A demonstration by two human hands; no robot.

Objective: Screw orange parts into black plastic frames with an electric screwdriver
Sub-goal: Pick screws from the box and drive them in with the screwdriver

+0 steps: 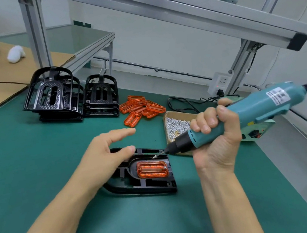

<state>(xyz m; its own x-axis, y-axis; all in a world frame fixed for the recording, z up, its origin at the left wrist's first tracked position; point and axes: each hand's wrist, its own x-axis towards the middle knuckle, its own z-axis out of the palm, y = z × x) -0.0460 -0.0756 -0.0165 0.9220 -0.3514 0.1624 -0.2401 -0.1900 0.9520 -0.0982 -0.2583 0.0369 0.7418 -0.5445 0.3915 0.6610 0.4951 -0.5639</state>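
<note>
A black plastic frame lies flat on the green mat with an orange part seated in it; one screw shows at the part's right end. My right hand grips the teal electric screwdriver, tilted, its bit carrying a screw just above the frame's far edge. My left hand hovers over the frame's left side with fingers straight and spread, holding nothing.
Two stacks of black frames stand at the back left. A pile of loose orange parts lies behind the work. A cardboard box of screws sits right of centre. An aluminium rack and power strip are behind.
</note>
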